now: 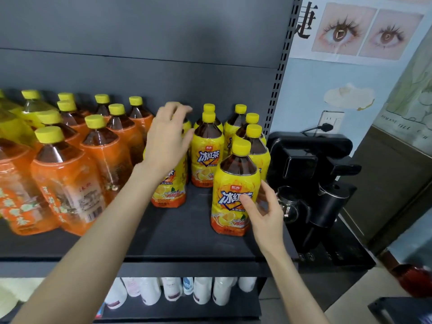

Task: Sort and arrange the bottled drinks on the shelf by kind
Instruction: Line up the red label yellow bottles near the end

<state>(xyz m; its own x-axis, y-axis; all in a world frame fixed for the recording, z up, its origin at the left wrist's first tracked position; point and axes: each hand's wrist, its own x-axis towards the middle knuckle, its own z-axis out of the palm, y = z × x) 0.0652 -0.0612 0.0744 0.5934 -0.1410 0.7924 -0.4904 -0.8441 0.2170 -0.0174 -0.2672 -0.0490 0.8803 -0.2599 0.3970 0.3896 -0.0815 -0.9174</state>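
Dark shelf (pixel 182 237): left hand (pixel 167 141) fingers spread over middle bottle (pixel 169 195), right hand (pixel 265 215) fingers relaxed, touching front bottle (pixel 231 181)

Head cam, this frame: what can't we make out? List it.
Head view only.
- Yellow-label bottle: cap and neck hidden by left hand; its grip there is unclear, fingers motion-blurred.
- Right hand on front bottle: contact behind it hidden by the bottle.
- Orange-label bottles: cut off by left edge, print blurred.
- White bottles below: tops hidden by shelf.
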